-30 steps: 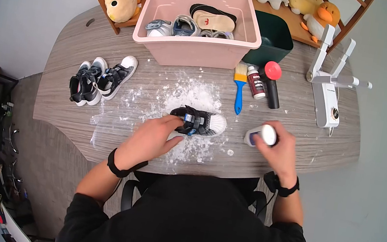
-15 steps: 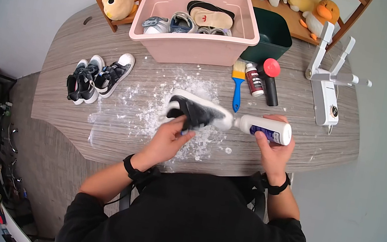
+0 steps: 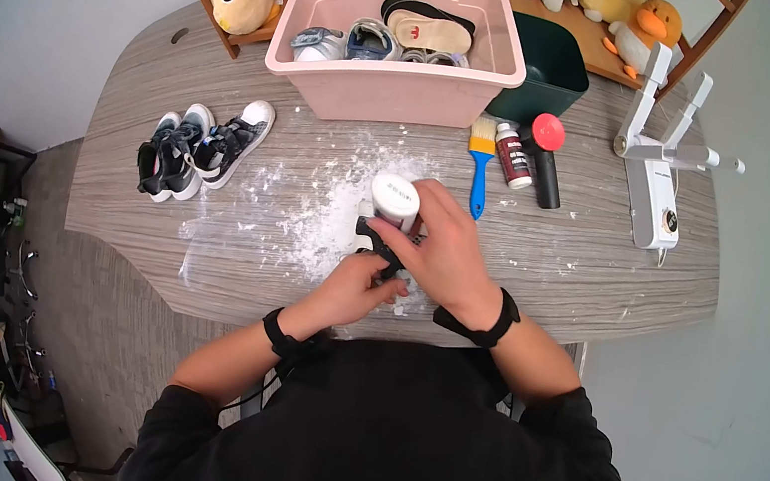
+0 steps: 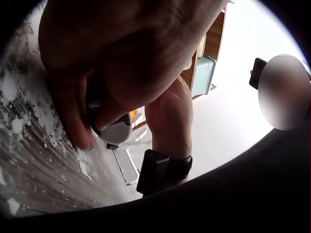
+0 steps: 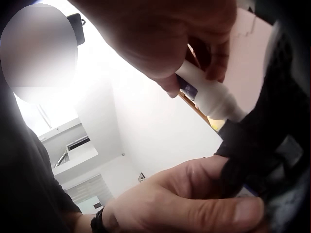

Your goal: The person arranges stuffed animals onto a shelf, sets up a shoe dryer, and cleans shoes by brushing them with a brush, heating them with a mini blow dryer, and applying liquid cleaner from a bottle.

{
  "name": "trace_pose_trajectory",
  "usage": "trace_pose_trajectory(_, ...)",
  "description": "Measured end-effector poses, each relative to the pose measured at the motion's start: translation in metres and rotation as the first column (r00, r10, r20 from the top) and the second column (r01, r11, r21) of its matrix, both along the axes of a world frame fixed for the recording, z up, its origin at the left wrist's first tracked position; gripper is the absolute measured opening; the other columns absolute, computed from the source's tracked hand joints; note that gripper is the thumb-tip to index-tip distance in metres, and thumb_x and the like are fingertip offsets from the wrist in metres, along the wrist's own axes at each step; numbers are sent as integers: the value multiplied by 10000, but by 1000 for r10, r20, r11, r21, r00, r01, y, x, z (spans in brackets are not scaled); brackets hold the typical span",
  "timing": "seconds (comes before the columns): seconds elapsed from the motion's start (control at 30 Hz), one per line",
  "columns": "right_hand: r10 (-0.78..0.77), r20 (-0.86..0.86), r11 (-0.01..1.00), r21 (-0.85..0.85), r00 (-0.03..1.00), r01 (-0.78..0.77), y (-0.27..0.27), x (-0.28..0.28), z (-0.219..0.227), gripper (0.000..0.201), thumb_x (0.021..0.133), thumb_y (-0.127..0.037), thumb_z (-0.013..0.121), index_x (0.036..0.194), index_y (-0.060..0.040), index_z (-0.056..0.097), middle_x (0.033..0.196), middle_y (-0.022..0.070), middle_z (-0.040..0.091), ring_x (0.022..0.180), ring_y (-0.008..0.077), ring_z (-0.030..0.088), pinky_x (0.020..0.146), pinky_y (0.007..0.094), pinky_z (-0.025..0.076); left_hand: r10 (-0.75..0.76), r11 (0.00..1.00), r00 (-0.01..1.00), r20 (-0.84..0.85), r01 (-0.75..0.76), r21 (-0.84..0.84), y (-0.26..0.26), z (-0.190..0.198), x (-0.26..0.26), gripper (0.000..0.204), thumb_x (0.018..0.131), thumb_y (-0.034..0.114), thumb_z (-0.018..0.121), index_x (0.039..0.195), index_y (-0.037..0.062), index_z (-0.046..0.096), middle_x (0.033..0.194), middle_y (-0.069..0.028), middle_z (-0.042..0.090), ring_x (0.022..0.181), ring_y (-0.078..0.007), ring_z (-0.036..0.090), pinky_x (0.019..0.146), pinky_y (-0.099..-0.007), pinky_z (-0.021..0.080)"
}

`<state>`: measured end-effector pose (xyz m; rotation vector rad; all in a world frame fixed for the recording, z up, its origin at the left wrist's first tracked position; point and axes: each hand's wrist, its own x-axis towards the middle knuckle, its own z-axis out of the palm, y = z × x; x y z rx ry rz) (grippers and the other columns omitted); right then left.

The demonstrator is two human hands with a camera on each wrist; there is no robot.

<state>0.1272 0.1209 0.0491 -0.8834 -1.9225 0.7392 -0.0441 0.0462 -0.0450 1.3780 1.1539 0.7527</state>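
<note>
My left hand [image 3: 350, 287] grips a black sneaker [image 3: 373, 239] by its upper, over the powder-covered middle of the table. Much of the shoe is hidden under my right hand [image 3: 453, 256], which holds a white squeeze bottle [image 3: 396, 200] with its base turned up. In the right wrist view, the bottle [image 5: 214, 99] points its narrow nozzle down at the shoe's dark edge [image 5: 248, 138], and my left thumb and fingers [image 5: 194, 194] pinch the upper. The left wrist view shows the white toe cap [image 4: 116, 133] beyond my fingers.
White powder [image 3: 340, 208] lies scattered over the table. Several sneakers [image 3: 203, 151] stand at the left. A pink bin [image 3: 393, 96] of shoes and a dark green bin [image 3: 538, 99] stand behind. A blue brush [image 3: 480, 170], small bottle [image 3: 515, 161] and black-and-red tool [image 3: 547, 171] lie nearby.
My left hand has picked the sneaker up from the table and turned it. My right hand has tipped the bottle over and carried it left onto the shoe.
</note>
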Motion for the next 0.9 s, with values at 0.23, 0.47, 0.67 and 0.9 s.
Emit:
trace_pose_trajectory(0.23,35,45,997,-73,998,-32,10,-4,1,376,895,-196,862,1145,17,678,996,149,660,765,319,674,668,401,549,-9,1000,999,-48,8,-30,1,5,-1,186,1003,92,756,1120,-50,724,931,-133,795,818,-186,780,720,-331,600)
trace_pose_trajectory(0.47,-68,77,997,-24,995,70,9,9,8,363,865,-124,878,1154,9,703,993,148,686,840,350,704,724,416,570,-25,993,990,-137,41,112,5,3,-1,218,943,111,828,1084,-33,746,811,-110,766,740,-143,730,658,-331,559)
trace_pose_trajectory(0.67,33,-48,986,-163,998,-40,17,3,-4,376,878,-131,890,1190,1,728,1060,127,752,948,282,753,825,369,589,32,995,998,-55,-27,94,5,5,3,233,938,83,827,1128,-20,742,819,-91,762,744,-136,730,665,-324,561)
trace_pose_trajectory(0.9,211,-162,896,-363,964,-257,14,20,13,458,908,-26,830,1339,-33,677,1201,98,774,1133,203,734,1016,338,555,-5,997,993,-118,13,74,5,-6,0,264,942,83,825,1180,0,746,822,-76,749,726,-116,701,659,-318,551)
